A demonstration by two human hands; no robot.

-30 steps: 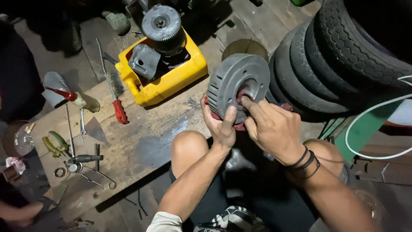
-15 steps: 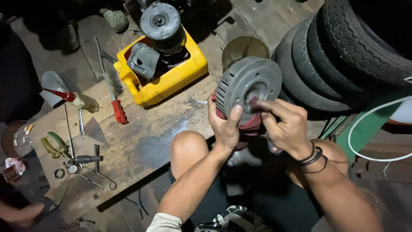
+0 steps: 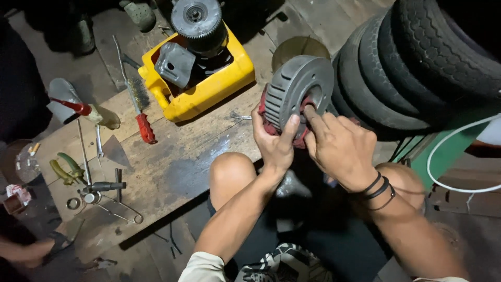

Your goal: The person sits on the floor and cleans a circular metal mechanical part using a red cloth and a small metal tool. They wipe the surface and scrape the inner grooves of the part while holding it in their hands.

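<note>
Up close, two bare hands work a grey ribbed drum over the knees.

Left hand [image 3: 274,143] clasps the drum [image 3: 297,91] and a red rag [image 3: 271,125] at its near edge; right hand [image 3: 339,149] pokes a finger into the hub, its grip closed on nothing I can tell. Held off the floor, the heavy drum could slip through the cloth. Beyond lies a worn wooden board [image 3: 177,162] with a wire brush [image 3: 140,107], a yellow tub [image 3: 209,89], and stacked tyres [image 3: 412,68] far right.
</note>
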